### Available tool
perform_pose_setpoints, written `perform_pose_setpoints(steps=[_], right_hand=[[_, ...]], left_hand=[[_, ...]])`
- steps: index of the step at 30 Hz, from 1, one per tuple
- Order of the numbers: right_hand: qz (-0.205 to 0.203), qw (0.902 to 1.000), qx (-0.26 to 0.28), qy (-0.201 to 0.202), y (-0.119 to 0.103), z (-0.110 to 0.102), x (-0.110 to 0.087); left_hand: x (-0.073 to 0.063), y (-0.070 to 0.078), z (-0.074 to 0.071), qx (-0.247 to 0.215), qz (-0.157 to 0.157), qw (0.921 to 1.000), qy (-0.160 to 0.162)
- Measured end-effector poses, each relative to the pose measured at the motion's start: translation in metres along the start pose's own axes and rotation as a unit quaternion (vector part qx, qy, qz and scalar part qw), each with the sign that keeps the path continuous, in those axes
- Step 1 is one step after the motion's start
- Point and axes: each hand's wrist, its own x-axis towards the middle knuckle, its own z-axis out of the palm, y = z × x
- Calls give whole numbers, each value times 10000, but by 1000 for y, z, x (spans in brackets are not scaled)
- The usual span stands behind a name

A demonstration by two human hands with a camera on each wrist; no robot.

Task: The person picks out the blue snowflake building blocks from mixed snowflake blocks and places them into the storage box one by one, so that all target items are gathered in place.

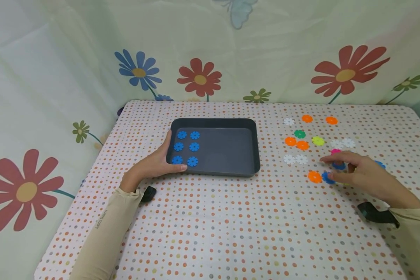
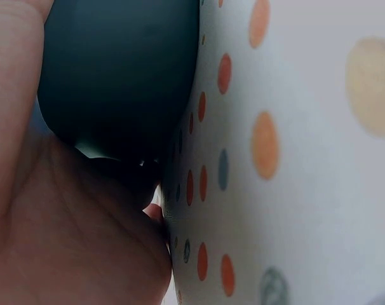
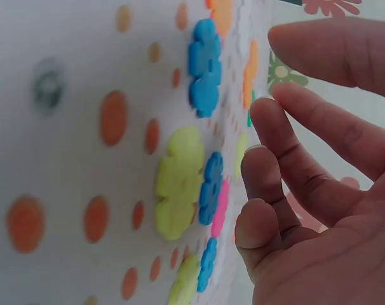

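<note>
A dark grey rectangular tray (image 1: 227, 151) lies on the table with several blue notched plastic discs (image 1: 194, 147) in two columns along its left side. My left hand (image 1: 154, 161) grips the tray's near left corner, thumb at the front rim and fingers along the left wall. The left wrist view shows the palm (image 2: 84, 229) close against the dark tray wall (image 2: 122, 70). Over the loose discs at the right hovers my right hand (image 1: 365, 177), thumb and fingers apart. Its thumb overlaps a blue disc (image 1: 326, 178); in the right wrist view that blue disc (image 3: 205, 67) stands apart from the fingertips (image 3: 263, 111).
Around the right hand lie an orange disc (image 1: 315, 177), white discs (image 1: 301, 159), a green disc (image 1: 300, 133), a yellow disc (image 1: 318, 140) and a pink disc (image 1: 336, 152). More orange discs (image 1: 331, 120) lie farther back. A flowered curtain (image 1: 283, 58) rises behind the dotted tablecloth (image 1: 231, 225).
</note>
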Motion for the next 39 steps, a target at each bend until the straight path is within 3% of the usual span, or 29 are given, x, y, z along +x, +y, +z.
perform_pose_setpoints(steps=[10, 25, 36, 39], right_hand=[[-257, 9985, 175, -447, 12, 1, 5], [-376, 9975, -603, -36, 9, 8, 4], [-854, 9951, -498, -2, 9, 6, 5], [-776, 9958, -477, -5, 8, 6, 3]], left_hand=[[-1, 0, 0, -21, 26, 10000, 22], [0, 0, 1, -33, -49, 10000, 50], [0, 1, 2, -14, -66, 9999, 74], [-1, 0, 2, -2, -79, 9999, 82]])
